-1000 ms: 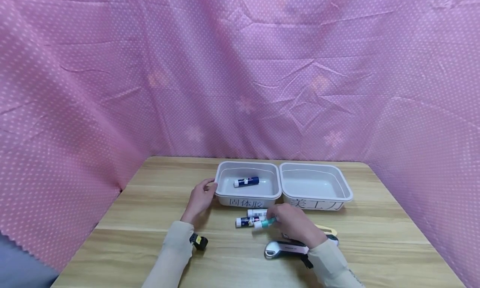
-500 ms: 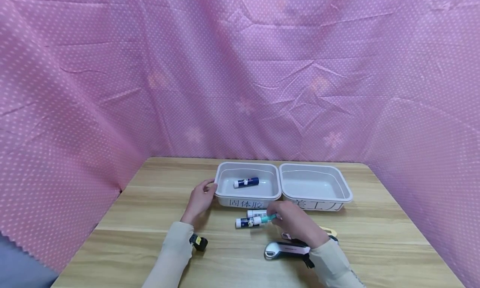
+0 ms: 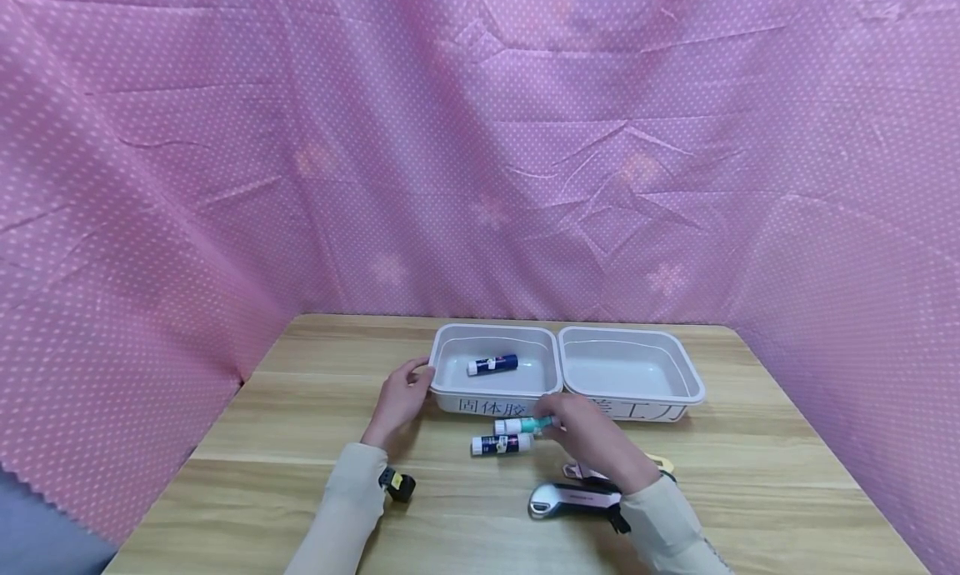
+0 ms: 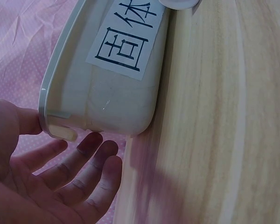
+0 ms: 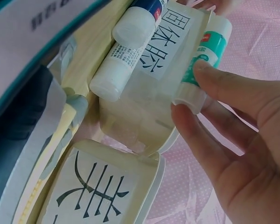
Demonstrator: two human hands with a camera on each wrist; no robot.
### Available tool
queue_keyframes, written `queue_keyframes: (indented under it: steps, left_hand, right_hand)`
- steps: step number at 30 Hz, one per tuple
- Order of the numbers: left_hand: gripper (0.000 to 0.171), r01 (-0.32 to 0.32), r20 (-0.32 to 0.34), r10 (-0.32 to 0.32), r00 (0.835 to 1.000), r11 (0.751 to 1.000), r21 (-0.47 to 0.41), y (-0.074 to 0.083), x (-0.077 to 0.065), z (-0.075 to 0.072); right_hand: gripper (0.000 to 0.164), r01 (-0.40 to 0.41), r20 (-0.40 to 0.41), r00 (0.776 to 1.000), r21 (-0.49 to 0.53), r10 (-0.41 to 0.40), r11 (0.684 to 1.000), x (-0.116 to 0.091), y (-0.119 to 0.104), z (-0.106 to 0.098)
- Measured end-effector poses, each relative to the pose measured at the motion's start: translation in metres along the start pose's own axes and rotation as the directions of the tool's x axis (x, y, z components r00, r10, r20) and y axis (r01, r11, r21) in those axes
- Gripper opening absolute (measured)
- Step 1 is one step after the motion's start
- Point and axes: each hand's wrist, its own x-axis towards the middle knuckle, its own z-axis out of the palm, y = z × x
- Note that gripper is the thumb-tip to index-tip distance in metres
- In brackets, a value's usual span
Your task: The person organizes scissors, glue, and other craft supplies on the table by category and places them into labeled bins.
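My right hand pinches a teal glue stick between thumb and fingers, in front of the left white box. The head view has this stick overlapping a white glue stick that lies on the table. Just nearer lies a navy glue stick with a white cap. Inside the left box rests another navy glue stick. My left hand is at that box's left end; in the left wrist view the thumb touches the rim and the loosely spread fingers sit by the end wall.
A second white box stands against the first one's right side; both carry labels with black characters. Under my right forearm lie utility knives: a grey and black one and others partly hidden behind it. A pink dotted cloth hangs behind the wooden table.
My right hand has raised the teal glue stick and carried it slightly away from me, past the navy one toward the left box. The left hand stays where it was.
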Motion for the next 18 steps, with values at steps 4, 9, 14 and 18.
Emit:
queue_keyframes:
  steps: [4, 9, 14, 18]
  left_hand:
    - [0.044, -0.004, -0.002, 0.004, 1.0, 1.0, -0.001, 0.0004, -0.0003, 0.0001]
    - [0.043, -0.013, -0.007, 0.013, 1.0, 1.0, 0.0, 0.0004, -0.0003, -0.0001]
    - [0.043, -0.025, -0.014, 0.026, 1.0, 1.0, 0.009, -0.0008, -0.0007, -0.0006]
    - [0.042, -0.033, -0.017, 0.034, 0.999, 0.999, 0.013, -0.0006, -0.0014, -0.0009]
  right_hand:
    - [0.024, -0.027, -0.017, 1.0, -0.018, 0.027, 0.999, 0.0004, 0.0001, -0.001]
    - [0.024, -0.076, -0.012, 0.997, 0.002, 0.076, 0.997, 0.0019, 0.0015, -0.0028]
    - [0.023, -0.073, -0.05, 0.996, 0.027, 0.074, 0.997, 0.0036, 0.0011, -0.0056]
    - [0.022, -0.066, -0.079, 0.995, 0.006, 0.066, 0.998, 0.0056, -0.0002, -0.0082]
